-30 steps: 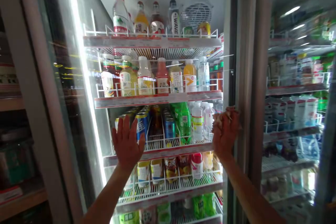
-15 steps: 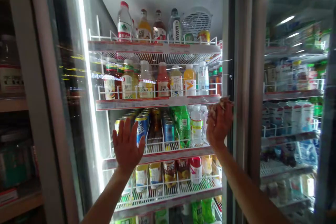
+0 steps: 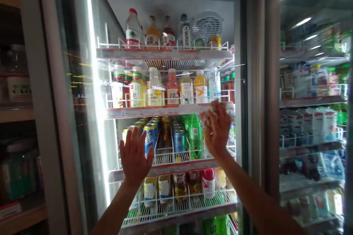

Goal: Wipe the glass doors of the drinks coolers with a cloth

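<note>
A glass door of a lit drinks cooler stands before me, with faint reflections across it. My right hand is closed around a crumpled cloth and holds it at the glass, in front of the middle shelves. To the left, my left hand is raised with its fingers stretched up and the thumb apart, and nothing is in it. It appears to lie flat on the glass. Behind the glass, near that hand, are blue cans; a green bottle shows beside the right hand.
Wire shelves with cans and bottles fill the cooler. A metal door frame runs upright on the right, with another stocked cooler beyond it. A bright light strip runs down the left, near a shelf with jars.
My right hand has moved left with the cloth, away from the metal frame. My left hand stays in nearly the same place. The view has shifted slightly.
</note>
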{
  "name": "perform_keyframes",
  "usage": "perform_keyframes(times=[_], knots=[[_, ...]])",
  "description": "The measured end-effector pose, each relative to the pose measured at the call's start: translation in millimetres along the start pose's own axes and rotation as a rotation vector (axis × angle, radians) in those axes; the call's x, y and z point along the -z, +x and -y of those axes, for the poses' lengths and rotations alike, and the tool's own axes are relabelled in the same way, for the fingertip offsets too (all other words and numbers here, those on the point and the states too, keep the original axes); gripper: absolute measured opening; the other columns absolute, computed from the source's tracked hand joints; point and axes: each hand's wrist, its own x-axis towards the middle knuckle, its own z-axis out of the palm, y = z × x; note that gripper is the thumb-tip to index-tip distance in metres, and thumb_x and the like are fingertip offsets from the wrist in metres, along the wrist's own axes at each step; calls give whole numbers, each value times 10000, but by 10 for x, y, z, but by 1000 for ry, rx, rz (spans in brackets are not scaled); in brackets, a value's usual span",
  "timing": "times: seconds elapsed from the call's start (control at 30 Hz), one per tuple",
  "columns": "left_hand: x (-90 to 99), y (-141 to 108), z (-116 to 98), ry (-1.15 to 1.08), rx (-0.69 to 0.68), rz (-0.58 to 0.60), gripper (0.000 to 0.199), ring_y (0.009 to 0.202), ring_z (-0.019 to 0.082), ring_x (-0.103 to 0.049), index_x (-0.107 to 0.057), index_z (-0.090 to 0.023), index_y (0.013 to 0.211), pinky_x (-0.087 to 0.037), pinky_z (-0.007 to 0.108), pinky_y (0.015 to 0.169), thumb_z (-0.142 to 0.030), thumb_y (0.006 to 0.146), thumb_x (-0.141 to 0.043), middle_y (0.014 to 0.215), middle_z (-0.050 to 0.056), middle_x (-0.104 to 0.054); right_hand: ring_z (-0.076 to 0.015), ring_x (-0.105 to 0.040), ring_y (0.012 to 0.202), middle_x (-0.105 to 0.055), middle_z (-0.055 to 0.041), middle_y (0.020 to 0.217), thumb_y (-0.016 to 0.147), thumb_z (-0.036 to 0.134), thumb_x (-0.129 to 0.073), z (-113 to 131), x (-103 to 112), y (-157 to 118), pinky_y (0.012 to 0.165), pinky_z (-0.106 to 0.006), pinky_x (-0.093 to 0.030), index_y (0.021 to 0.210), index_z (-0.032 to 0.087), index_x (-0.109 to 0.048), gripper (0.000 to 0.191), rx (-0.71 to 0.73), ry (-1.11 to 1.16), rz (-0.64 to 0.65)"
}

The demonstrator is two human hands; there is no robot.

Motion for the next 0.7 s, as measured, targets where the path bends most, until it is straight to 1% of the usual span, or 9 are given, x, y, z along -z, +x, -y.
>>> perform_keyframes(times=[0.07, 0.13, 0.27, 0.33, 0.4, 0.47, 0.53, 0.6, 0.7], knots=[[3, -1, -1, -3, 2, 4, 661, 1397, 243, -197, -223, -230, 1436, -136, 445, 1141, -276, 844, -511, 1512, 60, -221, -254, -266, 1373, -351, -57, 1452, 848, 229, -438, 161, 14, -85, 1059, -499, -302, 1345, 297, -378, 505, 166, 23, 111], [9, -3, -2, -6, 8, 10, 665, 1397, 244, -196, -212, -235, 1439, -138, 447, 1141, -272, 844, -507, 1514, 57, -216, -245, -296, 1360, -393, -45, 1426, 850, 248, -439, 114, 22, -23, 1056, -489, -313, 1305, 300, -430, 458, 182, 7, 110], [16, -2, 0, 3, 11, 16, 667, 1398, 239, -193, -199, -238, 1442, -146, 443, 1142, -264, 847, -499, 1516, 56, -208, -282, -326, 1337, -388, -114, 1420, 865, 275, -406, -316, -36, 510, 1029, -538, -316, 1278, 216, -476, 423, -136, -83, -176], [16, 2, 2, 5, 9, 14, 670, 1399, 234, -190, -198, -235, 1443, -140, 440, 1145, -255, 846, -500, 1516, 56, -209, -288, -299, 1349, -372, -118, 1430, 870, 275, -396, -318, -87, 695, 1039, -543, -301, 1281, 203, -478, 426, -183, -77, -202], [15, 5, 5, 4, 8, 9, 670, 1399, 232, -189, -200, -233, 1443, -134, 439, 1147, -248, 845, -502, 1516, 55, -209, -275, -251, 1374, -333, -93, 1460, 863, 249, -405, -104, -128, 680, 1063, -517, -281, 1294, 215, -467, 437, -80, -36, -108], [15, 6, 8, 3, 4, 4, 666, 1400, 232, -186, -201, -237, 1442, -132, 442, 1148, -247, 847, -500, 1517, 51, -208, -253, -232, 1386, -321, -57, 1473, 853, 227, -425, 156, -145, 531, 1076, -478, -279, 1288, 242, -471, 437, 132, 15, 33], [15, 4, 10, 2, 4, 3, 662, 1402, 231, -179, -202, -240, 1442, -135, 445, 1147, -245, 848, -495, 1518, 48, -203, -239, -257, 1378, -361, -43, 1455, 852, 232, -445, 253, -134, 410, 1073, -461, -284, 1261, 261, -492, 413, 263, 30, 104], [15, 2, 14, 6, 2, 8, 663, 1403, 231, -176, -201, -238, 1442, -137, 446, 1147, -241, 848, -494, 1520, 48, -197, -249, -302, 1356, -392, -65, 1435, 858, 245, -454, 105, -106, 445, 1060, -476, -292, 1246, 249, -506, 392, 194, 0, 38], [10, 0, 17, 18, -6, 3, 667, 1403, 227, -178, -198, -241, 1443, -137, 443, 1149, -235, 846, -494, 1521, 44, -194, -295, -352, 1320, -412, -135, 1407, 865, 268, -447, -295, -84, 734, 1013, -534, -319, 1242, 197, -512, 389, -66, -53, -161]])
